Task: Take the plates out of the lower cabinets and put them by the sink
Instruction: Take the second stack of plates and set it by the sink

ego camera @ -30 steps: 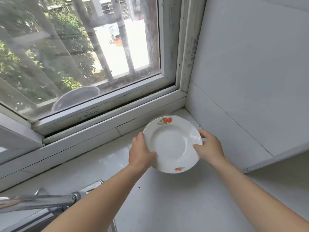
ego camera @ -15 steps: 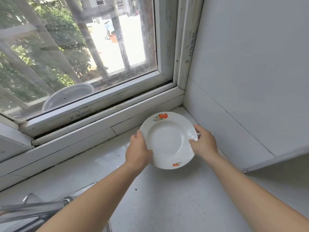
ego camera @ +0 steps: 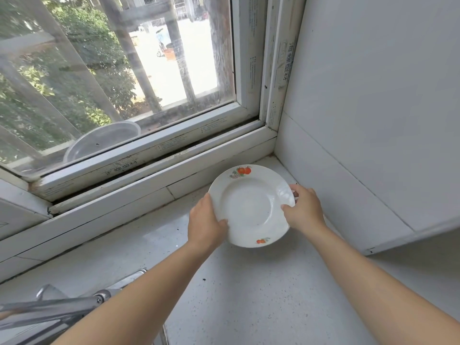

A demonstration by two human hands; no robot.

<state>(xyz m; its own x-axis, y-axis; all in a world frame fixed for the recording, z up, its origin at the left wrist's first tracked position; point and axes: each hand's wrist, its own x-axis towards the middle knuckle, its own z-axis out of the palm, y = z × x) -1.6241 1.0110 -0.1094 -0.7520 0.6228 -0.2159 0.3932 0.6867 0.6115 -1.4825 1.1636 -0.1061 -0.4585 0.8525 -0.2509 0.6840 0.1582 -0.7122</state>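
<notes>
A pale speckled countertop (ego camera: 249,300) runs into the far right corner of a kitchen, where a white-framed window (ego camera: 154,155) meets a plain tiled wall (ego camera: 373,108). In that corner is a white plate (ego camera: 251,205) with orange fruit prints on its far and near rim, close to the sill and the wall. It is held level between both hands.

The left hand (ego camera: 205,225) grips the plate's near-left edge. Its thumb lies over the top of the rim, and its other fingers curl out of sight beneath the plate. The right hand (ego camera: 302,210) pinches the right edge, with the thumb pressed on the upper face of the rim and the fingers wrapped round the outside. One fingertip shows at the far side of that edge, and the rest are hidden behind the hand.

A shadow lies under the near rim, but whether the plate's base touches the countertop or hangs just above it cannot be told.

At the near left a metal tap (ego camera: 49,307) is cut off by the picture's edge and partly covered by the left forearm. Beyond the glass, a clear plastic tub (ego camera: 99,143) sits on the outer ledge, blurred by the dusty pane.
</notes>
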